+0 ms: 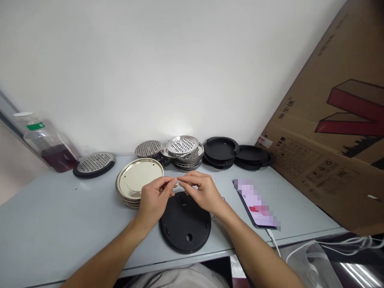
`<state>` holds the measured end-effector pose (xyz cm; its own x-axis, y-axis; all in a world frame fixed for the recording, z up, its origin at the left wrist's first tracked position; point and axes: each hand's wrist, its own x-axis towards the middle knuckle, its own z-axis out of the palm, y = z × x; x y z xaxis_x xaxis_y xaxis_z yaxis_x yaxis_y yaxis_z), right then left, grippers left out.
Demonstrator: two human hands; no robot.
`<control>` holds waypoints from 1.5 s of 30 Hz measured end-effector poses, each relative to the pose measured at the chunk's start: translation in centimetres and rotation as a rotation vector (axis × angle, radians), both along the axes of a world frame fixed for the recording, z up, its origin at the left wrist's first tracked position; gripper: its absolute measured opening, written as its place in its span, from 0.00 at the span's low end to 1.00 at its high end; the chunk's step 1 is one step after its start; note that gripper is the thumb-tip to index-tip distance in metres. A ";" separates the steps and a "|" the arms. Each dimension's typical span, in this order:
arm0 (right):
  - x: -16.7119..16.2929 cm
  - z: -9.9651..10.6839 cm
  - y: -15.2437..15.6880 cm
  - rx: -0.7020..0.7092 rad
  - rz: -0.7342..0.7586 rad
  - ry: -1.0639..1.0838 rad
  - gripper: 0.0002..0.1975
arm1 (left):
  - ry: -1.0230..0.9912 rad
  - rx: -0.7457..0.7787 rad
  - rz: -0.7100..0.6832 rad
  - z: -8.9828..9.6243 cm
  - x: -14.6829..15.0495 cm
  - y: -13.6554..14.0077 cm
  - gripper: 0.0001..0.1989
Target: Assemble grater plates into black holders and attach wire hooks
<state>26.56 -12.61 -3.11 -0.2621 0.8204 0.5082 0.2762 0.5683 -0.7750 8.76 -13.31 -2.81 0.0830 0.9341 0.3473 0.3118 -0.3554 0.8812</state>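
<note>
While a bottle (58, 156) w/ dark red liquid stood at the far L of the worktop (81, 224), a perforated disc in a black rim (95, 163) lay next to it, prob. the only unit that looked fully put together. Next came a stack of gold-toned plates (142, 174), then the L hand (156, 196), fingertips pinched on a small shiny bit (177, 183), too tiny to ID. Behind, perforated metal plates (183, 145) sat piled near the wall (120, 72). Below the fingertips, a black round base (186, 224) lay flat near the front edge, its hole & slots bare, no plate on it, so this one looked part done at best. The R hand (204, 190) met the L one at the bit, thumb & fingers apparently closed on it too; neither gripped the base. Further R, black ring-shaped shells (221, 149) were stacked w/ nothing visible set in the top ones, so prob. those, plus the gold & perforated pcs, were left to do. A phone (255, 208) on a white cable (273, 239) lay past them, & a big cardboard box (318, 160) stood far R.
</note>
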 end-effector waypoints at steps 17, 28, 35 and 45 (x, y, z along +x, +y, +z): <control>-1.3 -1.8 -1.1 0.314 -0.288 -0.366 0.12 | 0.219 0.519 -0.026 -1.0 0.1 -0.1 0.15; 2.5 -0.2 0.3 0.054 -0.354 -0.113 0.14 | 0.242 0.303 0.013 -1.3 0.7 -0.4 0.10; 9.7 -1.3 -4.4 -0.240 -0.437 -0.410 0.14 | 0.487 0.173 -0.388 0.2 5.6 1.1 0.13; 9.8 -4.2 -5.3 -0.242 -0.502 -0.417 0.16 | 0.907 -0.098 -0.563 0.3 2.3 -2.1 0.64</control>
